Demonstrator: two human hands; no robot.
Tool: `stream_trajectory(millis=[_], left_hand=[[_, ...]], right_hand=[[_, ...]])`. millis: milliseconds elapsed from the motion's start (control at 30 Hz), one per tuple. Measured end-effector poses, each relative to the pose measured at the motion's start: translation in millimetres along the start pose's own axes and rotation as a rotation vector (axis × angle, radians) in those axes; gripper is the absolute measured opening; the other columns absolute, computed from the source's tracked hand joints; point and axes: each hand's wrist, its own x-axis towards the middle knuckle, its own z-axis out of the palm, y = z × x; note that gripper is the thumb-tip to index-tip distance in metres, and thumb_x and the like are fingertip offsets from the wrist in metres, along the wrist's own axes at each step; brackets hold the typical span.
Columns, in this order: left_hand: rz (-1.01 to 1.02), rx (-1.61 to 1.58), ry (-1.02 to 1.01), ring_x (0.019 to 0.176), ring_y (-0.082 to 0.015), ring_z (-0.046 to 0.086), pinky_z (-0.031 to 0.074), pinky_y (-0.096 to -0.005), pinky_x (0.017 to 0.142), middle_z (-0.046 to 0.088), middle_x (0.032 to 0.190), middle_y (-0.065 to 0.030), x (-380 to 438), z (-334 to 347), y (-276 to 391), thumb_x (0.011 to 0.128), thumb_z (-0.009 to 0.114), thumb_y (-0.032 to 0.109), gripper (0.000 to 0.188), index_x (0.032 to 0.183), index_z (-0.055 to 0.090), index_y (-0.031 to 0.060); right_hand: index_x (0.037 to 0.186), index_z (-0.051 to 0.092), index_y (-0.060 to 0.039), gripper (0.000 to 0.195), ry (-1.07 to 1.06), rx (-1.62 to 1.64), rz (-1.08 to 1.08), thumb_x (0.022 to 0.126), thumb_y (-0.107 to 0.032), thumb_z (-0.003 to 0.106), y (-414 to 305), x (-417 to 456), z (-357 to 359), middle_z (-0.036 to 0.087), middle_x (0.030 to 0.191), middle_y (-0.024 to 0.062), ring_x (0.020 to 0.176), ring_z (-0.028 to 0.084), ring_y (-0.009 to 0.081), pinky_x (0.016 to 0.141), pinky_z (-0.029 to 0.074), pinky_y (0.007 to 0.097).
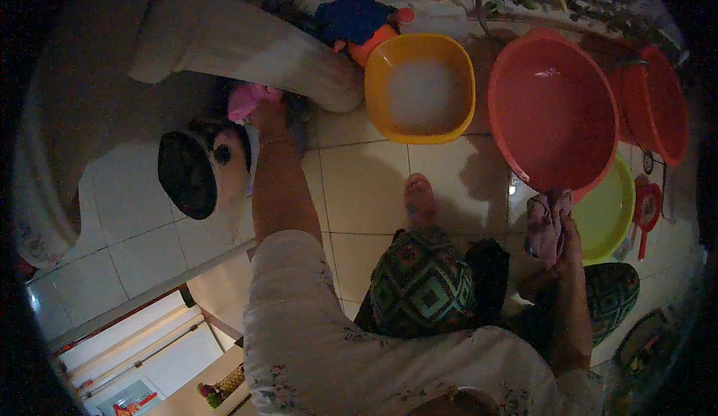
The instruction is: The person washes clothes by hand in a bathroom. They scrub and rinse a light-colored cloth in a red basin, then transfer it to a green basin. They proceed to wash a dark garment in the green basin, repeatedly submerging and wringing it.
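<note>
My left hand reaches far forward at the left, by the lower edge of a large beige cloth. A bright pink cloth is bunched in its fingers, partly hidden in shadow. On the right, my right hand grips a crumpled mauve cloth just at the near rim of a big red plastic basin. Whether that hand also holds the rim, I cannot tell. Between my hands, farther forward, stands a yellow plastic basin with cloudy liquid in it.
A lime-green basin lies partly under the red one. Another red plastic container and a red-handled round object are at the right. Dark blue fabric lies behind the yellow basin. A dark oval object stands on the tiled floor.
</note>
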Motion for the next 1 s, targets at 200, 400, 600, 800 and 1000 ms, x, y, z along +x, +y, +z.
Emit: stream_trajectory(millis=[200,400,600,800,1000], left_hand=[[-0.096,-0.181,-0.104,0.099,-0.0199,0.050,0.044,-0.0343,0.080,0.050,0.112,-0.0092,-19,-15,-8,0.081,0.058,0.019,0.037,0.111,0.045,0.0006],[-0.058,-0.385,-0.101,0.100,-0.0180,0.049,0.043,-0.0327,0.081,0.050,0.111,-0.0076,-69,-49,15,0.083,0.056,0.017,0.035,0.112,0.045,0.0008],[0.441,0.060,-0.356,0.117,-0.0238,0.039,0.032,-0.0353,0.095,0.039,0.127,-0.0128,-331,-109,110,0.085,0.048,0.009,0.044,0.126,0.035,0.0009],[0.880,0.544,-0.709,0.121,-0.0396,0.031,0.032,-0.0420,0.095,0.021,0.136,-0.0239,-543,-175,121,0.068,0.069,0.024,0.082,0.132,0.023,0.0011],[0.703,0.859,-0.762,0.104,-0.0383,0.047,0.042,-0.0405,0.084,0.044,0.115,-0.0205,-592,-185,140,0.061,0.067,0.008,0.064,0.119,0.041,-0.0008]], right_hand=[[0.120,0.044,-0.0035,0.048,0.019,-0.014,0.058,0.083,-0.035,0.052,3,8,-5,0.055,0.108,0.0104,0.095,0.054,0.0238,0.081,0.046,0.0355],[0.121,0.043,-0.0049,0.049,0.010,-0.048,-0.026,0.083,-0.035,0.053,4,8,-6,0.053,0.111,0.0095,0.099,0.052,0.0226,0.084,0.044,0.0340],[0.123,0.044,-0.0081,0.049,-0.049,0.233,-0.089,0.083,-0.035,0.055,-28,-26,11,0.055,0.111,0.0039,0.099,0.052,0.0184,0.081,0.044,0.0300],[0.118,0.049,-0.0123,0.041,-0.176,0.530,-0.165,0.084,-0.034,0.053,-47,-30,-38,0.056,0.110,0.0021,0.099,0.054,0.0167,0.085,0.044,0.0293],[0.121,0.046,-0.0118,0.041,-0.252,0.613,-0.244,0.086,-0.033,0.049,-59,-77,-69,0.052,0.118,0.0031,0.108,0.049,0.0203,0.095,0.036,0.0368]])
